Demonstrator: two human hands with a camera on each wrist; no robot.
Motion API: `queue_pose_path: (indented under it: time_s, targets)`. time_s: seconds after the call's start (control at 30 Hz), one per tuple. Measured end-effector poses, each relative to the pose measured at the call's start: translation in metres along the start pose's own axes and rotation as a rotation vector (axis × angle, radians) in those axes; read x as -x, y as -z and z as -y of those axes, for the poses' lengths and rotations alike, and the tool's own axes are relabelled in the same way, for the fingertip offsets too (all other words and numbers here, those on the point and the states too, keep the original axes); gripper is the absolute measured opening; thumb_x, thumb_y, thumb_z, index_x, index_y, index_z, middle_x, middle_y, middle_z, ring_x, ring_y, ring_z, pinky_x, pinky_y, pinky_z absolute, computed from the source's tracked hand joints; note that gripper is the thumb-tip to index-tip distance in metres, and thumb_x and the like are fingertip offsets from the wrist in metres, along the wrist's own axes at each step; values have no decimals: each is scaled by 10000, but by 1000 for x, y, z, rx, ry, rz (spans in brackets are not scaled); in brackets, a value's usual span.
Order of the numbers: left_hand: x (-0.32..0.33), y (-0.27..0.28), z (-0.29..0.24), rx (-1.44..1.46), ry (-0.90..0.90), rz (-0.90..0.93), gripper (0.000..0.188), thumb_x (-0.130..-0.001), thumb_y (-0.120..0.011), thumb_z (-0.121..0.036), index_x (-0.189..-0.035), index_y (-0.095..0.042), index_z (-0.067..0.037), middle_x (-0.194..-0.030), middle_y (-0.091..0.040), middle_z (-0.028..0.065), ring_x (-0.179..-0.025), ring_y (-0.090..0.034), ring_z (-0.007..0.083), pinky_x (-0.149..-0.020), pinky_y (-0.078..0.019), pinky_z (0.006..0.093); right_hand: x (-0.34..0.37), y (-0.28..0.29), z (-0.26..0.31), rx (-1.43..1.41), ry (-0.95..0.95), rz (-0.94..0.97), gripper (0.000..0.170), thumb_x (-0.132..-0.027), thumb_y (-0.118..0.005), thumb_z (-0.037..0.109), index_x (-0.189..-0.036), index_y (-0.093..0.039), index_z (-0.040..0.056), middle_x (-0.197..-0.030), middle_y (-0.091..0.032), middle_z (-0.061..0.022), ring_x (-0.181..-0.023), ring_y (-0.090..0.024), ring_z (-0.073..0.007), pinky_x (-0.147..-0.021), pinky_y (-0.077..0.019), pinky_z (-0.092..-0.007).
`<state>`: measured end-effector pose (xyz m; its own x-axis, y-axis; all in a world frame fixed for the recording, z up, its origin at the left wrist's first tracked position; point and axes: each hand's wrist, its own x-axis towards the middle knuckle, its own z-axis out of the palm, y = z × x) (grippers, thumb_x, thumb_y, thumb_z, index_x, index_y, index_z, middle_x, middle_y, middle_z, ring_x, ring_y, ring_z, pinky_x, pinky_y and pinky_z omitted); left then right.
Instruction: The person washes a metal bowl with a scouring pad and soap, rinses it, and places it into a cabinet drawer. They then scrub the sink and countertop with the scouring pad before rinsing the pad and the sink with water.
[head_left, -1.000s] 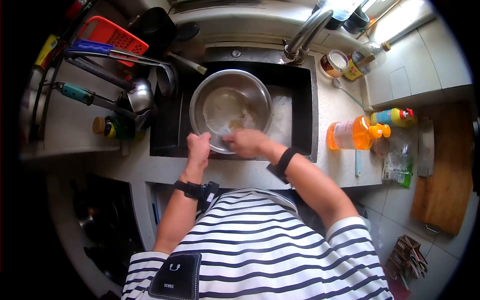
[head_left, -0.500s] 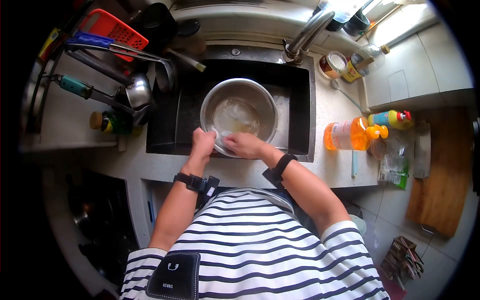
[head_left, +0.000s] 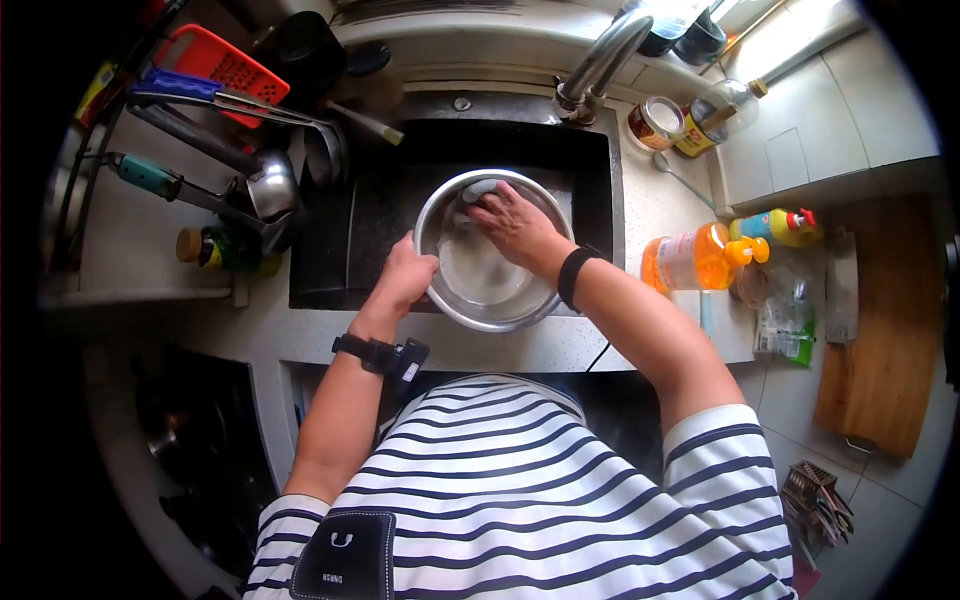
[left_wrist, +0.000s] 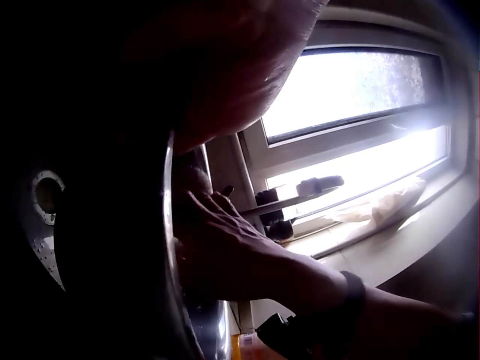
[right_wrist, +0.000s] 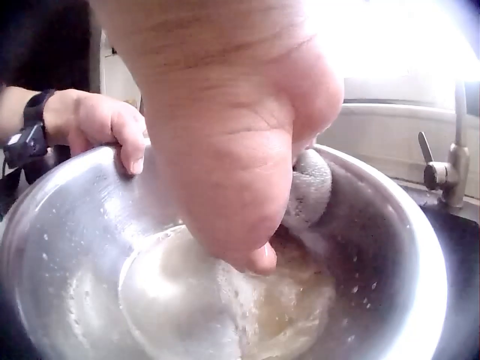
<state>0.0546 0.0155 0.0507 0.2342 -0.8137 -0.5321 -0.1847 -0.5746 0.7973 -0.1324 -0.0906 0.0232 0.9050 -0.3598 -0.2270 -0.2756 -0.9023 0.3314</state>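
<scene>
A round stainless steel basin [head_left: 548, 300] is tilted over the front of the sink, with cloudy, foamy water [right_wrist: 176, 292] in its bottom. My left hand [head_left: 407, 273] grips the basin's left rim, thumb over the inside edge in the right wrist view. Inside the basin, my right hand [head_left: 518, 228] holds a wet, grey-white scrubbing cloth [right_wrist: 309, 186] against the far inner wall. Its fingertips are partly hidden behind the palm in the right wrist view. The left wrist view is dark, showing the right hand [left_wrist: 232, 244] beyond the rim.
The black sink [head_left: 330, 265] surrounds the basin, with a faucet [head_left: 600, 65] at its back right. Orange soap bottles [head_left: 695, 258] stand on the right counter. Ladles and spatulas [head_left: 270, 185] stick out over the left side. A cutting board [head_left: 875, 330] leans at far right.
The basin has come right and nearer the body, tipping toward it. The right hand has gone from the near rim to the far inner wall with the cloth. The left hand stays on the rim.
</scene>
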Motion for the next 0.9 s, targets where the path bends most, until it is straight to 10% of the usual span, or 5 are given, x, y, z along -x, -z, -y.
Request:
queue_pose_path:
  time_s: [0.17,0.3,0.47,0.63,0.9]
  targets:
    - [-25,6,21,-38,-102,-108,416,-755,-539,-40,-1167,-566,12,-903,-659,166,-758,-668,252,-530,-530,348,17,27,5,-424,-189,501,327,-877,-542,299,-1112,-696,132,-1205,-635,-106,-1131,-589,-272,-1005,-382,-464]
    - [-19,4,11,62,-19,-118,401,-755,-529,-30,-1151,-568,16,-913,-654,163,-740,-662,243,-531,-527,354,24,30,10,-882,-195,525,303,-813,-604,302,-1016,-715,105,-1040,-691,-124,-987,-646,-314,-859,-507,-391]
    - [-32,9,27,235,127,-95,343,-752,-520,-16,-1090,-576,-8,-835,-607,95,-599,-605,187,-499,-516,333,35,33,-13,-1297,-274,49,157,-798,-635,153,-930,-710,115,-919,-709,-102,-834,-677,-268,-768,-527,-353]
    - [-56,17,66,505,302,73,128,-779,-549,-21,-902,-583,-11,-736,-585,76,-570,-583,186,-423,-449,315,55,49,-50,-1835,-758,-513,177,-831,-660,144,-975,-681,42,-846,-624,3,-766,-553,-81,-699,-469,-225]
    - [-64,-1,105,908,567,335,112,-876,-543,-83,-767,-562,-92,-620,-514,-4,-465,-447,102,-425,-346,232,95,4,-101,-2234,-1066,-1009,202,-915,-603,138,-1098,-587,53,-991,-628,-49,-889,-630,-158,-782,-536,-298]
